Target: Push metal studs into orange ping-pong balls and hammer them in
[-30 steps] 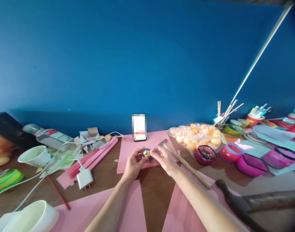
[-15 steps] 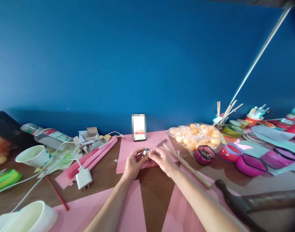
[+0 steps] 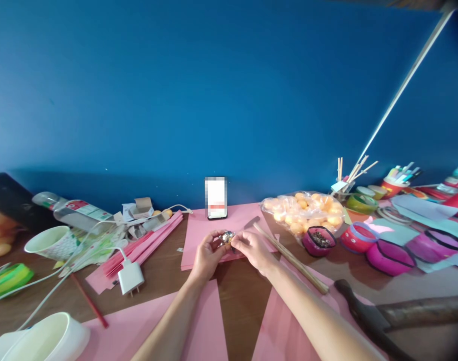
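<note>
At the middle of the desk, a small shiny silver-and-gold object [image 3: 227,237] sits between my fingertips; its exact kind is too small to make out. My left hand [image 3: 207,254] is closed around its left side, thumb and fingers pinching it. From the right, the thumb and forefinger of my right hand [image 3: 253,250] come together at its edge. Both hands are just above the near edge of a stack of pink paper [image 3: 199,225]. A phone [image 3: 216,198] with a blurred screen stands upright behind them, against the blue wall.
Wooden sticks [image 3: 292,260] lie right of my hands, near a hammer [image 3: 379,313]. Beyond are a bag of orange balls [image 3: 307,210] and a purple pot [image 3: 318,240] of small dark bits. Leftward lie a white charger [image 3: 130,276], pink strips [image 3: 139,250] and a paper cup [image 3: 50,243].
</note>
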A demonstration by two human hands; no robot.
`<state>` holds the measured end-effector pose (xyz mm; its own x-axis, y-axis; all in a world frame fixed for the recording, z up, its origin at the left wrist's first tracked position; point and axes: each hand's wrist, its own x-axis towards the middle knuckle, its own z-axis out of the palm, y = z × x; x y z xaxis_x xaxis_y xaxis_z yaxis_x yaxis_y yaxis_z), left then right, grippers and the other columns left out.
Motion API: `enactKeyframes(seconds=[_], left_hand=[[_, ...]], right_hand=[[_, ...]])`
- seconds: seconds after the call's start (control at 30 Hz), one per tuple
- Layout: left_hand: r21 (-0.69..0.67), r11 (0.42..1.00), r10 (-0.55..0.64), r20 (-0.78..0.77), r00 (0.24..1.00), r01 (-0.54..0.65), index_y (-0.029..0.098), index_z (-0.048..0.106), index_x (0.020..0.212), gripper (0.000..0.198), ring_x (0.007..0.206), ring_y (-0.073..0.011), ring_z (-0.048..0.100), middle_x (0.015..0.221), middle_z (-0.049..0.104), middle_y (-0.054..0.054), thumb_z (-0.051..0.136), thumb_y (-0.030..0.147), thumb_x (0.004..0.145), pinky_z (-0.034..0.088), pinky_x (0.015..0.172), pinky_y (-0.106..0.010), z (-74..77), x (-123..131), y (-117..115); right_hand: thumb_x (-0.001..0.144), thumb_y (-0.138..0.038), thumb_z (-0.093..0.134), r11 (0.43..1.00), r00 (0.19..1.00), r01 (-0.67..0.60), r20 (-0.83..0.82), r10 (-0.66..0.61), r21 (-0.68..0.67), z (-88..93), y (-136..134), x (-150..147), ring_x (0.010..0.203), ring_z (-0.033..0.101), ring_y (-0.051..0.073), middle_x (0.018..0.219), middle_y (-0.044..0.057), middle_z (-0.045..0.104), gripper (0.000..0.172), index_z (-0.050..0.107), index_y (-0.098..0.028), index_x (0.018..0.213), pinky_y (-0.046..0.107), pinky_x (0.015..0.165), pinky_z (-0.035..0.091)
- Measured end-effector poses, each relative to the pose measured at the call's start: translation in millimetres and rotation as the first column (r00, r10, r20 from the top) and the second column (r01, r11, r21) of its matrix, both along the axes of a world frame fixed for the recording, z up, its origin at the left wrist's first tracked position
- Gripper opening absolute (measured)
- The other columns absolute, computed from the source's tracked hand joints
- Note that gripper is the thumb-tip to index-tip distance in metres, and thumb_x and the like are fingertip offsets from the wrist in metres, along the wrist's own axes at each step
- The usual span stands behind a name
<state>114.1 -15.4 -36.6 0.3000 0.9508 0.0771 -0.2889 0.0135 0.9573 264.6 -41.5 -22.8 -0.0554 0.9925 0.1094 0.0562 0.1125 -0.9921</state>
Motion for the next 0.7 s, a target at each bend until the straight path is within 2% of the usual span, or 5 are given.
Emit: enactKeyframes(seconds=[0.17,0.33,0.53,0.7], left_hand=[[0.004,1.000,-0.003,-0.001,1.000,0.003,0.018,0.052,0.100,0.041,0.095,-0.0226,0.061,0.102,0.064,-0.007,0.070,0.019,0.063,0.052,0.071,-0.030,-2.4,0.2,1.3],[0.013,1.000,0.017,-0.010,1.000,-0.017,0.019,0.052,0.110,0.051,0.099,-0.0221,0.059,0.106,0.063,-0.007,0.070,0.018,0.063,0.050,0.081,-0.034,-4.6,0.7,1.7],[0.018,1.000,0.005,0.002,1.000,-0.005,0.015,0.056,0.107,0.047,0.100,-0.0238,0.059,0.105,0.065,-0.009,0.070,0.020,0.062,0.048,0.085,-0.037,-8.2,0.4,4.1],[0.004,1.000,0.016,0.003,1.000,-0.016,0.016,0.057,0.106,0.048,0.103,-0.0244,0.058,0.107,0.065,-0.010,0.072,0.022,0.061,0.046,0.089,-0.039,-9.1,-0.1,4.3]], right_hand=[[0.076,-0.039,0.058,1.000,1.000,-0.009,-0.022,0.008,-0.022,-1.3,0.3,0.1,0.058,0.047,0.011,0.068,-0.002,0.056,0.021,0.057,-0.018,0.075,0.023,0.057,0.036],[0.075,-0.040,0.060,0.999,0.998,-0.018,-0.056,0.017,-0.027,-1.5,-0.4,0.7,0.064,0.050,0.012,0.071,-0.001,0.059,0.022,0.058,-0.018,0.073,0.025,0.061,0.038],[0.074,-0.042,0.061,0.998,0.995,-0.038,-0.091,0.034,-0.053,3.0,-1.7,0.2,0.057,0.048,0.012,0.065,-0.002,0.057,0.023,0.058,-0.019,0.072,0.025,0.055,0.038],[0.073,-0.042,0.062,0.996,0.992,-0.044,-0.120,0.034,-0.083,5.1,-2.5,-2.3,0.058,0.051,0.012,0.067,-0.001,0.058,0.024,0.057,-0.018,0.072,0.025,0.056,0.041]])
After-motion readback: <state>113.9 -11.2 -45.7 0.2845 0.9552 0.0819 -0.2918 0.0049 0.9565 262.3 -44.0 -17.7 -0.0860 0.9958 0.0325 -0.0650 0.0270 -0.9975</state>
